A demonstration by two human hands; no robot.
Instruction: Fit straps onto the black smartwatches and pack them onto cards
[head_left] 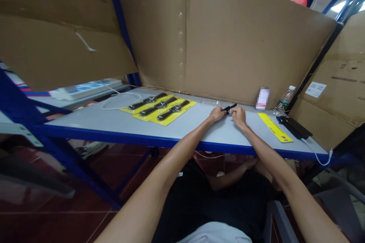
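My left hand (217, 114) is wrapped round one end of a slim black tool (233, 106), just above the grey tabletop (196, 131). My right hand (238, 117) is closed, its curled fingers pinching the same tool near the middle. A small shiny part shows between the two hands; its details are too small to tell. To the left lie three yellow cards (168, 122), each bearing a similar black tool (173, 110) with a shiny middle. A clear plastic piece (209, 103) lies behind my left hand. Right of my hands is a bare yellow card strip (274, 127).
A water bottle (284, 101) stands at the back right, near a blurred white-and-pink item (262, 99). A black pouch-like object (295, 127) with a white cable (316, 154) lies at the right edge. Cardboard walls (228, 38) enclose the table. A power strip (88, 88) sits left.
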